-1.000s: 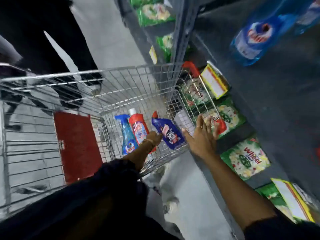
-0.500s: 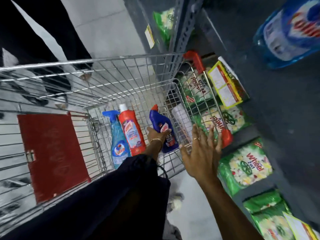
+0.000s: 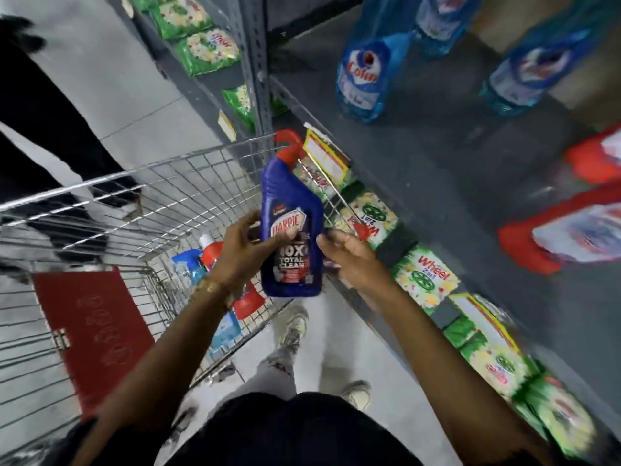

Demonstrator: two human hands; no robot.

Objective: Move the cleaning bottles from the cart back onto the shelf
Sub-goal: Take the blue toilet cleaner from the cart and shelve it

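My left hand [image 3: 245, 250] grips a dark blue Harpic bottle [image 3: 289, 210] with a red cap, held upright above the wire cart [image 3: 141, 196]. My right hand [image 3: 349, 257] is just right of the bottle, fingers apart at its edge; contact is unclear. Down in the cart a red bottle [image 3: 211, 252] with a white cap and a light blue spray bottle [image 3: 188, 267] lie partly hidden behind my left arm. The grey shelf [image 3: 437, 156] to the right carries blue Colin bottles [image 3: 364, 68] and blurred red bottles [image 3: 571, 237].
Green Wheel detergent packs [image 3: 426, 280] line the lower shelf along the right. Yellow price tags [image 3: 324, 156] hang on the shelf edge. The cart's red child-seat flap [image 3: 90, 327] is at left. Another person's dark-clothed legs [image 3: 43, 129] stand beyond the cart. My shoes [image 3: 292, 327] are on the pale floor.
My left hand has lifted the dark blue bottle up out of the cart. My right hand has moved in from the cart's rim to the bottle's right side.
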